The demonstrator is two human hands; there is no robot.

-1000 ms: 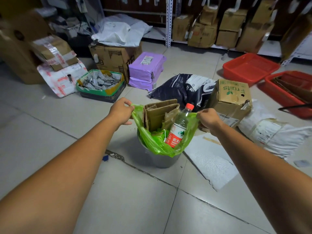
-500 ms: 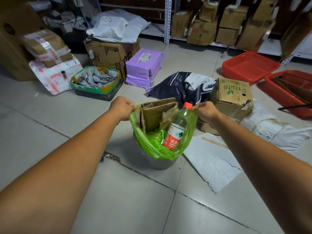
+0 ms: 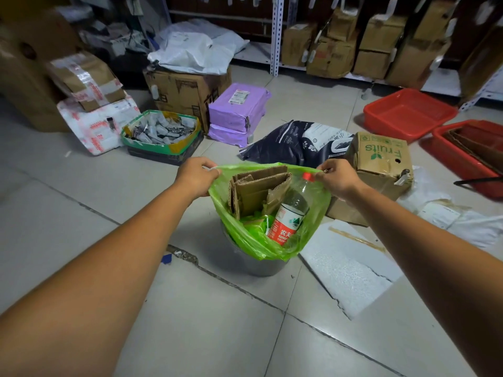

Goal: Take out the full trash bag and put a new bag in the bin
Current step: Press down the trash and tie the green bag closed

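Green trash bag [image 3: 253,240] stretched between left hand [image 3: 196,176] and right hand [image 3: 337,177], each grip pinching its rim, over metal bin [image 3: 253,263] on tiled floor [image 3: 190,322].

On the tiled floor [image 3: 81,213] lie two stacked purple parcels [image 3: 238,112], a dark printed sack [image 3: 294,144] and a brown box marked "fruits" [image 3: 381,161]. A green-rimmed tray [image 3: 163,134] holds small packets. Two red plastic trays [image 3: 408,112] stand near the shelf of cardboard boxes [image 3: 353,44]. A white foam sheet [image 3: 345,270] lies cracked
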